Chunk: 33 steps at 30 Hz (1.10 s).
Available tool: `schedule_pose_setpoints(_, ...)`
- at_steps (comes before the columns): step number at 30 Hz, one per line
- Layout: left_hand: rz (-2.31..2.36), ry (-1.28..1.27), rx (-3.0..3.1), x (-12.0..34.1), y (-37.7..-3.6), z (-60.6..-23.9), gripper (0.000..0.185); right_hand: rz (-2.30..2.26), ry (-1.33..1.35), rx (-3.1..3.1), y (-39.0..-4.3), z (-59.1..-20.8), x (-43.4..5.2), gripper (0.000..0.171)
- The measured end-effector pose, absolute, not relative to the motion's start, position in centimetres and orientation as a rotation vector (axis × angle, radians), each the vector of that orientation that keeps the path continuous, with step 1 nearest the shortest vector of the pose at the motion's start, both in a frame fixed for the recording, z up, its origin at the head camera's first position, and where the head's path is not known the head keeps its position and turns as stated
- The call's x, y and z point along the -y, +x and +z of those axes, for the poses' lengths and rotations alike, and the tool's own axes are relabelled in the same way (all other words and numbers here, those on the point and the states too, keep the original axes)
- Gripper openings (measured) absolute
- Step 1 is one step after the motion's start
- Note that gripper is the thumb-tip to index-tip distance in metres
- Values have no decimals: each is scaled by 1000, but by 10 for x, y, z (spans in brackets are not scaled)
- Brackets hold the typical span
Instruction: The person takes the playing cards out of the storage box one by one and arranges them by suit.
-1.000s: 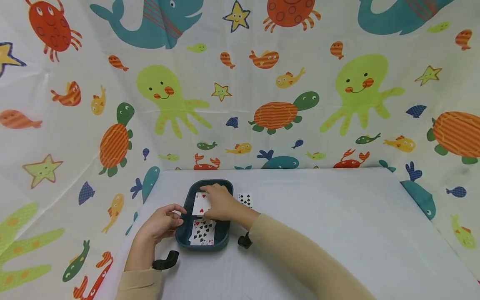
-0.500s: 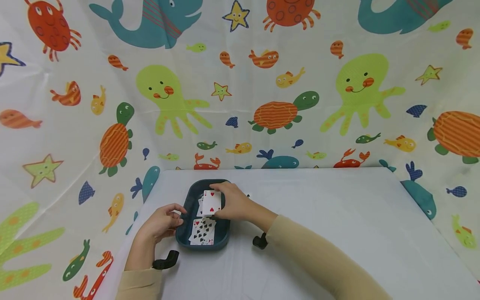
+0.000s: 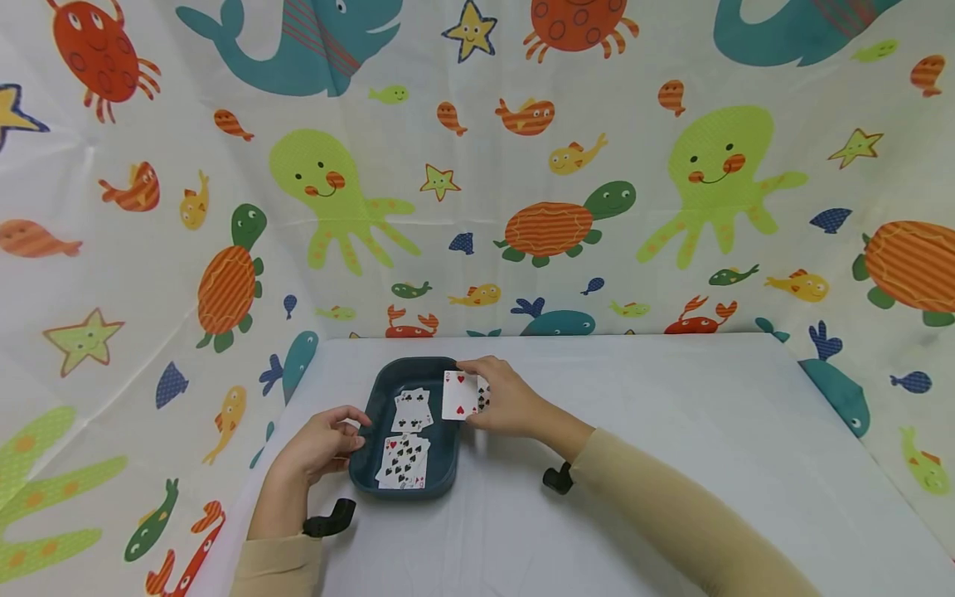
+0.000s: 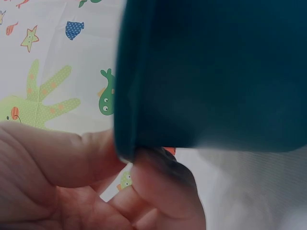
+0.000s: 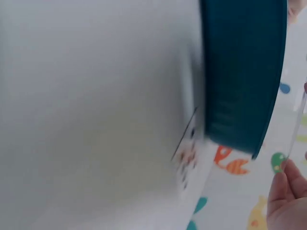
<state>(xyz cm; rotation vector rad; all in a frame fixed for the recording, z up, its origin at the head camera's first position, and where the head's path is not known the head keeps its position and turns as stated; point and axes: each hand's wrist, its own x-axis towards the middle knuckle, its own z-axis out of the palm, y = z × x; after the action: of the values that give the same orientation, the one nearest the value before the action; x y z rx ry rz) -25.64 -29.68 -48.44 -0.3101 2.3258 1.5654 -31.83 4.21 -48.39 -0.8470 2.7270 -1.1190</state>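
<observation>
In the head view, a dark teal tray (image 3: 443, 464) stands left of centre. My left hand (image 3: 324, 444) pinches its left rim between thumb and fingers, and the left wrist view shows the same rim (image 4: 127, 86) close up. Inside the tray lie two small piles of playing cards: a clubs pile (image 3: 413, 410) farther back and a spades pile (image 3: 404, 462) nearer me. My right hand (image 3: 511, 402) holds a hearts playing card (image 3: 457, 396) by its edges at the tray's right rim. Behind it a spades card (image 3: 483, 393) shows partly; the right wrist view has spotted cards (image 5: 187, 155) lying on the table.
A white cloth covers the table (image 3: 671, 439), and a sea-animal print curtain (image 3: 477, 224) hangs behind and at the sides. A black wrist camera (image 3: 331, 518) sits on my left wrist, another (image 3: 558, 478) on my right.
My right hand has carried the hearts card rightward from above the back pile to the tray's right rim, uncovering the clubs pile. The left hand and tray have stayed put.
</observation>
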Motion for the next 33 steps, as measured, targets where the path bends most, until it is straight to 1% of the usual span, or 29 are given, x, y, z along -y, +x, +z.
schedule_pose_setpoints(12,1564,-313,-2330,296,-256,-484,30,-1022,-732,-2789,-330,-510,-93,85)
schedule_pose_setpoints(20,1555,-317,-2337,297,-258,-485,31,-852,-700,-2828,-343,-523,-122,85)
schedule_pose_setpoints(33,1549,-316,-2339,297,-256,-484,31,-793,-641,-2800,-349,-528,-135,81)
